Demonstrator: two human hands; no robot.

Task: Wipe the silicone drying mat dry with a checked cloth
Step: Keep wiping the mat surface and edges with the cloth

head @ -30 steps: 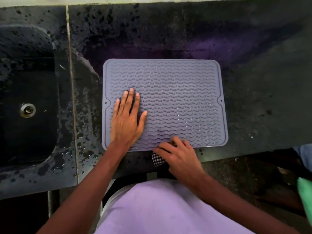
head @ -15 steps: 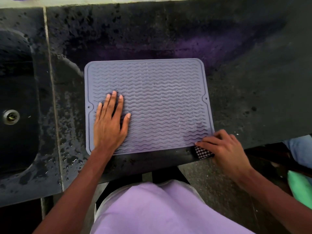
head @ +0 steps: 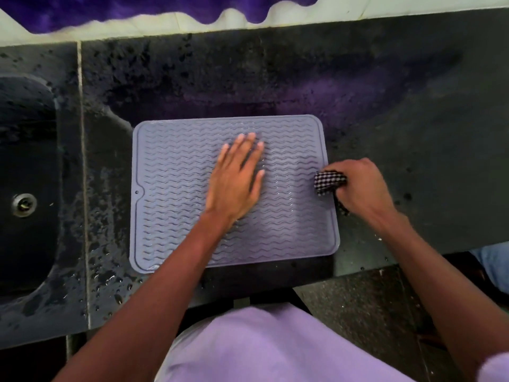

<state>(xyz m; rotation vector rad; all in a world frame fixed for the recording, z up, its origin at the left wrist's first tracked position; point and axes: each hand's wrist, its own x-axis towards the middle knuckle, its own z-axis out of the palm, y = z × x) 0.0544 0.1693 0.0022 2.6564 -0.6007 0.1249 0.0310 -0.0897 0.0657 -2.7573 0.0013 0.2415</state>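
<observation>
At far left, a black sunken sink basin (head: 30, 166) with a round metal drain (head: 24, 205). Beside it, a black speckled stone countertop (head: 413, 119), beaded with water drops along its left part.

In the middle, a grey-lilac rectangular silicone drying mat (head: 170, 216). Lies flat on the countertop, well right of the basin and close to the front edge. Rounded corners, a raised rim, rows of wavy ridges, and a small hole in a notch on the left side. Glints faintly wet between some ridges.

On the mat's centre, the left hand (head: 237, 183). Spread flat, palm down, fingers straight and close together, thumb out to the right. Presses the ridged surface and holds nothing.

At the mat's right edge, a bunched black-and-white checked cloth (head: 329, 183), touching the rim about halfway up, with a loose end trailing under the hand. Right of that, the right hand (head: 358, 186), curled tight round the cloth, knuckles up, over the countertop just beside the mat.

Along the bottom, a lilac garment (head: 275, 348).
</observation>
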